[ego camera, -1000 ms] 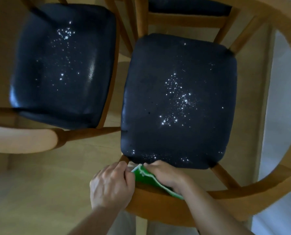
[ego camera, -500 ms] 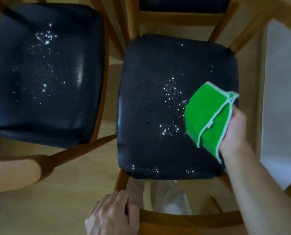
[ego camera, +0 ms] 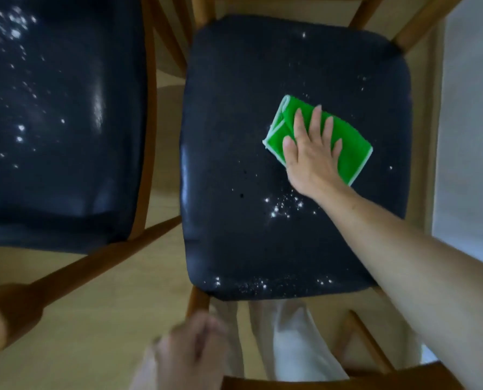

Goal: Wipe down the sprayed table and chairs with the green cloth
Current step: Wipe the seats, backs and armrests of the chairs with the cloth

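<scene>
The green cloth (ego camera: pixel 354 157), folded and edged in white, lies on the black padded seat (ego camera: pixel 248 108) of the right-hand chair, right of its middle. My right hand (ego camera: pixel 310 156) rests flat on the cloth with fingers spread and presses it to the seat. White spray droplets (ego camera: pixel 285 205) sit just below the hand, and more lie along the seat's near edge. My left hand (ego camera: pixel 189 353), blurred, is curled at the left end of this chair's wooden back rail (ego camera: pixel 347 380).
A second black seat (ego camera: pixel 60 122), also speckled with droplets, stands close on the left, and its wooden back rail (ego camera: pixel 7 311) reaches towards me. Wooden chair legs cross above the pale wood floor (ego camera: pixel 108 319). A pale grey surface (ego camera: pixel 473 136) runs along the right.
My right hand carried the cloth from the chair's back rail up over the seat and has laid it flat on the droplets. My left hand stayed at the back rail.
</scene>
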{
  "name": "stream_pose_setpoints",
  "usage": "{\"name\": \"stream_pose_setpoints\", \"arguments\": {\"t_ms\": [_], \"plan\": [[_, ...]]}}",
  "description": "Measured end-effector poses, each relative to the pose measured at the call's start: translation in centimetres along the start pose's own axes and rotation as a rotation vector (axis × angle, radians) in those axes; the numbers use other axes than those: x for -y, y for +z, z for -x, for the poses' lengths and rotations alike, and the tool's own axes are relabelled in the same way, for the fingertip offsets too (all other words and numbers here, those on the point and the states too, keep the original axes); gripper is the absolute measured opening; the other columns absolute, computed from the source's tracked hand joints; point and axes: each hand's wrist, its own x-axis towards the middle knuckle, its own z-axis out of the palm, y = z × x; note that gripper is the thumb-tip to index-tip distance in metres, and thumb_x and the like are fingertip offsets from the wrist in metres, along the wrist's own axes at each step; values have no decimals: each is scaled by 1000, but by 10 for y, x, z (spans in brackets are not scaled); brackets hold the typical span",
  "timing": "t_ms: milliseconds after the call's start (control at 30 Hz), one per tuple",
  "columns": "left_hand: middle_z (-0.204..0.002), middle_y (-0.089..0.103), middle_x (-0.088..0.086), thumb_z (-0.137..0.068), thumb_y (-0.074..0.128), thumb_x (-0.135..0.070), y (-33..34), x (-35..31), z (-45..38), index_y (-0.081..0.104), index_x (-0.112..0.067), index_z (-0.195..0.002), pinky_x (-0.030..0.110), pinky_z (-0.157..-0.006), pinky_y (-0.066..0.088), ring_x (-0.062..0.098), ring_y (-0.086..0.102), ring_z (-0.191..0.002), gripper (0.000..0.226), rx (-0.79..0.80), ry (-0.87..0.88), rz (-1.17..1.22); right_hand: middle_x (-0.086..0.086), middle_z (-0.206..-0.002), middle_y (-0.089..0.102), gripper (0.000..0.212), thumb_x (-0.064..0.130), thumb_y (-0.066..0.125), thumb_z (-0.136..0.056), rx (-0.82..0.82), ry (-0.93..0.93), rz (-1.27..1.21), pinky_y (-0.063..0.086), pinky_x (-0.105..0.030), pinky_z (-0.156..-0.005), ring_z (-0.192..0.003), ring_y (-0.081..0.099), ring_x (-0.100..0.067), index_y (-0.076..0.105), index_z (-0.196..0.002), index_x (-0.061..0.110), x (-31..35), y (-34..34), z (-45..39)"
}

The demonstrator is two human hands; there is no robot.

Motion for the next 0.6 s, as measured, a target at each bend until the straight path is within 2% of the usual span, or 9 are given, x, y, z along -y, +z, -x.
{"name": "stream_pose_setpoints", "arguments": {"t_ms": [67,133,200,233,300,400,500,600], "plan": [[-78,67,-12,-92,43,-47,-5,-4,-35,62,-37,-98,12,-57,45,-3,58,-72,22,73,15,16,-4,-161,-17,59,47,15,-102,-35,-56,63,-3,-57,-115,-147,-14,-31,-2,-154,27,-4,-6,-6],[-110,65,-1,-95,48,-38,-11,-17,-80,54,-23,-127,23,-70,44,7,55,-85,36,-3,47,51,-5,-162,-13,58,45,17,-102,-67,-122,124,-1,-60,-115,-148,-10,-32,2,-155,26,-12,-14,-18],[-138,51,2,-92,52,-46,-16,-36,-131,32,-25,-147,32,-87,44,20,53,-112,62,-24,13,67,-5,-162,-11,57,46,17,-101,-95,-129,165,-1,-62,-115,-148,-9,-33,4,-154,29,-18,-24,-34],[-147,41,2,-88,55,-50,-19,-48,-156,23,-27,-151,37,-99,41,25,47,-126,74,1,21,121,-5,-162,-12,58,48,16,-101,-110,-114,179,-3,-62,-115,-148,-11,-33,4,-154,30,-20,-28,-42],[-159,18,6,-80,59,-57,-20,-73,-195,7,-28,-154,45,-113,29,30,25,-142,95,10,30,206,-4,-162,-14,58,50,14,-99,-139,-79,189,-7,-64,-112,-147,-13,-33,3,-154,34,-19,-28,-51],[-159,-22,5,-80,55,-70,-11,-100,-226,-22,-29,-149,50,-115,9,31,-13,-146,111,0,-28,69,-4,-162,-13,58,49,16,-99,-172,-61,158,-6,-67,-110,-147,-13,-35,2,-153,35,-14,-20,-48],[-153,-37,-2,-72,51,-82,4,-113,-236,-33,-32,-143,53,-113,11,35,-24,-143,121,-1,-77,11,-3,-162,-12,58,49,16,-98,-146,-102,167,-3,-66,-110,-147,-10,-35,2,-153,36,-14,-10,-32],[-151,-41,-2,-67,49,-86,11,-115,-241,-39,-32,-139,54,-112,15,40,-26,-141,126,-7,-141,-61,-3,-162,-14,59,51,13,-98,-61,-182,254,-3,-63,-110,-147,-10,-35,-2,-153,35,-16,9,8]]}}
